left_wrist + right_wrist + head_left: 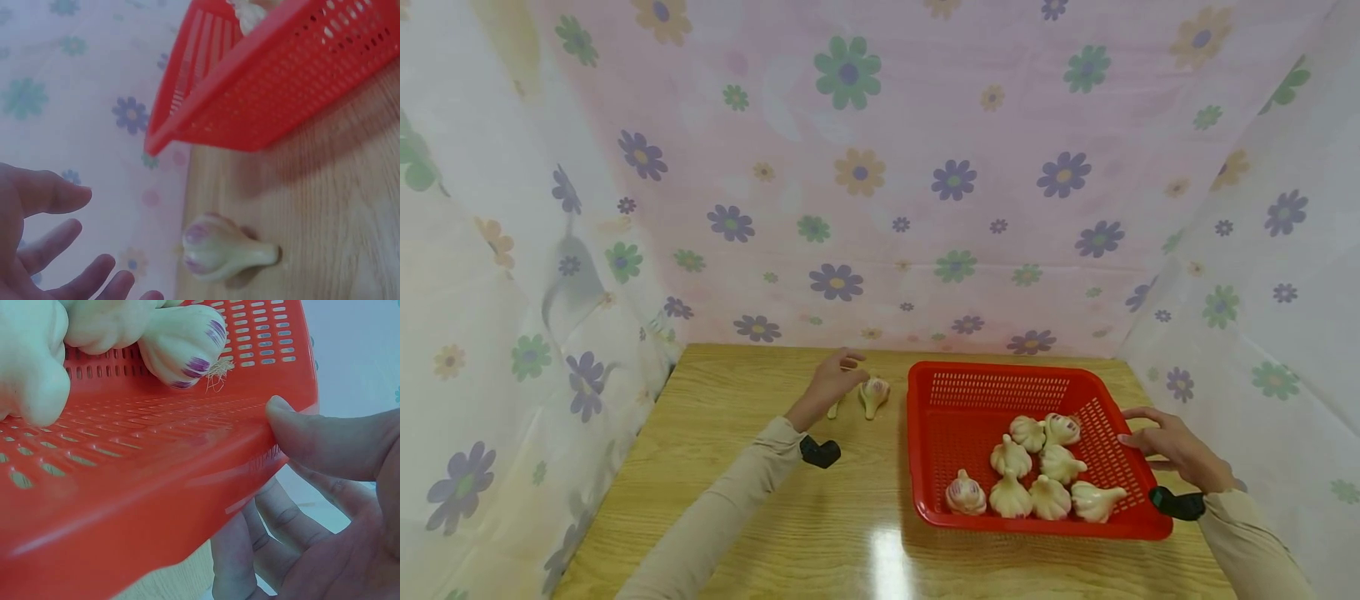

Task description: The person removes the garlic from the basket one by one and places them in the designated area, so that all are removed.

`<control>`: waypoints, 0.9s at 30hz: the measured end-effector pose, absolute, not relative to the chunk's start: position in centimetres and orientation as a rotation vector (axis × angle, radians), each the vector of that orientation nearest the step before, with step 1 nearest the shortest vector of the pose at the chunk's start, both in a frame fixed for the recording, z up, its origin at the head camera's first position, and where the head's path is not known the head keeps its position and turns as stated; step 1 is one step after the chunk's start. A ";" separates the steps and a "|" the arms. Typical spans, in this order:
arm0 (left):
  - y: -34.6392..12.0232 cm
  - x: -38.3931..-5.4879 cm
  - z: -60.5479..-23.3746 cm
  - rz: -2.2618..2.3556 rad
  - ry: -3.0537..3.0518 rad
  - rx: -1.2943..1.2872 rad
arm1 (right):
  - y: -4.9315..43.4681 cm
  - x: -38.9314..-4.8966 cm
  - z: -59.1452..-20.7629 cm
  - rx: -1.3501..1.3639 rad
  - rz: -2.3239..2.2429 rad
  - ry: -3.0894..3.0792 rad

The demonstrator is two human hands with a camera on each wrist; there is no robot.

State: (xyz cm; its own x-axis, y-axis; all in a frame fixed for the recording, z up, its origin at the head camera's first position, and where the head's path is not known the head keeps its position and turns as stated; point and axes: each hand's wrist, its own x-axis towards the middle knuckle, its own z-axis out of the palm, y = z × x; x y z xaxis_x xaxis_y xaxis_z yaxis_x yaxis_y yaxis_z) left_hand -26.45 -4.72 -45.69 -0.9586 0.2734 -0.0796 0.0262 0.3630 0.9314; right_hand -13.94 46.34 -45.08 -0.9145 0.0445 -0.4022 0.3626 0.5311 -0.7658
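My left hand [833,382] hovers over the left part of the table, fingers apart, holding nothing. Just beside it lies a garlic bulb [874,397] with purple streaks, its stem toward me; the left wrist view shows this garlic bulb [215,247] apart from the fingertips. A second garlic bulb [832,411] is mostly hidden beneath the left hand. With thumb over the rim and fingers outside below it, my right hand [1180,448] grips the right side of a red plastic basket [206,453]. Several garlic bulbs [1049,498] lie inside, mainly toward its front and right.
The wooden table [760,517] carries the basket on its right half. A flowered sheet [880,217] hangs behind the table's back edge and along both sides. Black straps [820,452] are worn on the wrists.
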 end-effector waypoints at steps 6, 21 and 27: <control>-3.0 -25.7 -44.5 1.567 2.380 0.414 | 46.5 -13.9 -45.3 0.344 -1.342 2.447; 1.2 -24.9 -42.2 1.185 2.400 0.902 | 46.6 -14.2 -45.3 0.327 -1.328 2.447; 2.8 -24.6 -41.9 1.095 2.378 1.029 | 46.5 -14.0 -45.3 0.327 -1.332 2.447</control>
State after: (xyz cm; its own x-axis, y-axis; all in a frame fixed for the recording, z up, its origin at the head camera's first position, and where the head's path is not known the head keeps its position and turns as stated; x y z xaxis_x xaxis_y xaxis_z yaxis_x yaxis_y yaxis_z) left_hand -24.63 2.75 -41.93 -0.6861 0.7275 0.0043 0.4762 0.4445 0.7587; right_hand -14.03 46.55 -45.31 -0.9175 0.0411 -0.3956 0.3545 0.5353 -0.7667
